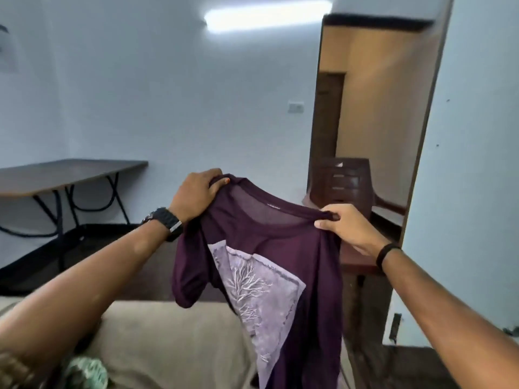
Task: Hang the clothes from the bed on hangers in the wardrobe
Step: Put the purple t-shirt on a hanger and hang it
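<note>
Two bare forearms are being stretched out from the lower corners of the view, and a purple T-shirt (261,265) is being held up between them above the beige bed (168,338). The left hand (193,196) is being curled over the left shoulder seam, fingers closed on the cloth; a black watch (165,223) is being worn on that wrist. The right hand (345,228) is pinching the collar edge at the right shoulder between thumb and fingers.

The shirt is hanging twisted, the pale tree print turned aside and one sleeve folded under. For a hanger to go in cleanly, the neck opening is probably best kept taut and level, the shoulders pulled apart until the body is falling straight.

No hanger or wardrobe is being shown. Open floor is lying ahead; a folding table (70,175) is standing well to the left, and a brown chair (345,181) is sitting near the doorway (373,108) on the right, just behind the shirt.
</note>
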The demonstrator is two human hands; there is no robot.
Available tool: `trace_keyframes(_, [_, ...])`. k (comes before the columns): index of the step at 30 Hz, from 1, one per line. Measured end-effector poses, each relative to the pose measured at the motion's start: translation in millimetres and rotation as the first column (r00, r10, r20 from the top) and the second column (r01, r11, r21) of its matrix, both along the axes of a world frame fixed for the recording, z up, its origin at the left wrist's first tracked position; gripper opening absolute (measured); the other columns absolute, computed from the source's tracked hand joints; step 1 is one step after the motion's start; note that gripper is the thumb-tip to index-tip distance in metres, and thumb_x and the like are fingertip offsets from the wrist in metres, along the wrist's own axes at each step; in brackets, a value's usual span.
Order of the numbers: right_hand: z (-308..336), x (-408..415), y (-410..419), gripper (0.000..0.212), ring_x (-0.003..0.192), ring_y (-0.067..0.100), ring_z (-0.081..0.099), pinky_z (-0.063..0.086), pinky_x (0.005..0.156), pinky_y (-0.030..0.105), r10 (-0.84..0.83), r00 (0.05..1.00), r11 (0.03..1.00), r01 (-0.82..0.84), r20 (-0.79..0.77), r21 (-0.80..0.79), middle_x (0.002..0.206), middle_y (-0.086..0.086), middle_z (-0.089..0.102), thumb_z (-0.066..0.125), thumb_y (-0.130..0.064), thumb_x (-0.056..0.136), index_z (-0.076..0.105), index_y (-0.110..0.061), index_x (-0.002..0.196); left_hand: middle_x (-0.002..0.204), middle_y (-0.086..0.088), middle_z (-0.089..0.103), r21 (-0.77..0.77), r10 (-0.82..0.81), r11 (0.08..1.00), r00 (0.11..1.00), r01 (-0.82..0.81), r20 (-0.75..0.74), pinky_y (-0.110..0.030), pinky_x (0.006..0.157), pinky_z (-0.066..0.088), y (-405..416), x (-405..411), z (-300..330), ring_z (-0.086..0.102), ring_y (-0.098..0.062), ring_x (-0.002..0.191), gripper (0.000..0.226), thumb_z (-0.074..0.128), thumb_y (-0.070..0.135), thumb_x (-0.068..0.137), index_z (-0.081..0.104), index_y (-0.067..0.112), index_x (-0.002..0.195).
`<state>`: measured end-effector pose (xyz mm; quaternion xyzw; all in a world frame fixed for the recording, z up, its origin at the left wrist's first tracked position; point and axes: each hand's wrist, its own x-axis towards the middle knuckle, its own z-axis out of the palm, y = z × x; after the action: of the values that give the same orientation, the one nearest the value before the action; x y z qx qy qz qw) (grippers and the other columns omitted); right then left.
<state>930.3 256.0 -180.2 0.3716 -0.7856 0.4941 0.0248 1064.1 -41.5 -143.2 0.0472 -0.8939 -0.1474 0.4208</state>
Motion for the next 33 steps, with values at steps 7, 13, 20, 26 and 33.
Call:
trace_keyframes(7, [156.7, 21.1, 12.3, 0.045, 0.063, 0.018, 0.046, 0.034, 0.056, 0.028, -0.339, 0.879, 0.886, 0.178, -0.336, -0.427, 0.064, 0.015, 0.055, 0.069, -0.031, 0.087, 0.056, 0.009, 0.072, 0.089, -0.02, 0.065, -0.28, 0.109, 0.942, 0.959, -0.183, -0.261, -0.043, 0.07, 0.048, 13.1, 21.8, 158.3, 0.06, -0.041, 0.081, 0.023, 0.039, 0.038, 0.101, 0.054, 0.022, 0.108])
trace_keyframes(13, [240.9, 59.3, 36.9, 0.042, 0.07, 0.025, 0.067, 0.053, 0.065, 0.034, -0.126, 0.943, 0.991, 0.107, -0.308, -0.078, 0.082, 0.014, 0.072, 0.068, -0.045, 0.083, 0.071, -0.005, 0.072, 0.094, -0.007, 0.06, 0.004, 0.054, 0.999, 0.992, -0.054, -0.11, -0.029, 0.08, 0.041, 34.2, 56.9, 258.7, 0.056, -0.025, 0.096, 0.011, 0.057, 0.013, 0.093, 0.065, 0.006, 0.088])
trace_keyframes(20, [304.3, 86.6, 92.2, 0.031, 0.1, 0.022, 0.069, 0.057, 0.077, 0.027, 0.364, 0.931, 0.931, -0.365, 0.013, 0.017, 0.116, 0.013, 0.069, 0.067, -0.011, 0.079, 0.073, -0.009, 0.109, 0.066, 0.0, 0.063, 0.219, -0.278, 0.943, 0.955, 0.252, 0.101, -0.021, 0.058, 0.045, 48.4, 126.6, 305.3, 0.056, -0.012, 0.062, 0.027, 0.066, 0.028, 0.09, 0.067, 0.012, 0.068])
trace_keyframes(26, [356.6, 122.8, 99.8, 0.027, 0.078, 0.018, 0.072, 0.059, 0.067, 0.027, 0.269, 0.936, 0.943, -0.304, -0.226, -0.133, 0.101, 0.013, 0.073, 0.072, -0.027, 0.072, 0.077, -0.012, 0.095, 0.069, -0.003, 0.066, 0.249, -0.376, 0.9, 0.926, 0.356, 0.035, -0.019, 0.05, 0.05, 63.9, 180.3, 362.0, 0.06, -0.009, 0.055, 0.033, 0.056, 0.031, 0.095, 0.066, 0.011, 0.071])
trace_keyframes(33, [341.6, 112.7, 74.6, 0.035, 0.07, 0.016, 0.07, 0.06, 0.066, 0.027, 0.208, 0.956, 0.93, -0.259, -0.207, -0.261, 0.097, 0.013, 0.073, 0.072, -0.032, 0.073, 0.073, -0.007, 0.098, 0.074, -0.009, 0.071, 0.314, -0.328, 0.915, 0.921, 0.253, 0.212, -0.021, 0.05, 0.052, 56.3, 176.1, 358.8, 0.066, -0.014, 0.056, 0.032, 0.052, 0.028, 0.097, 0.069, 0.003, 0.085])
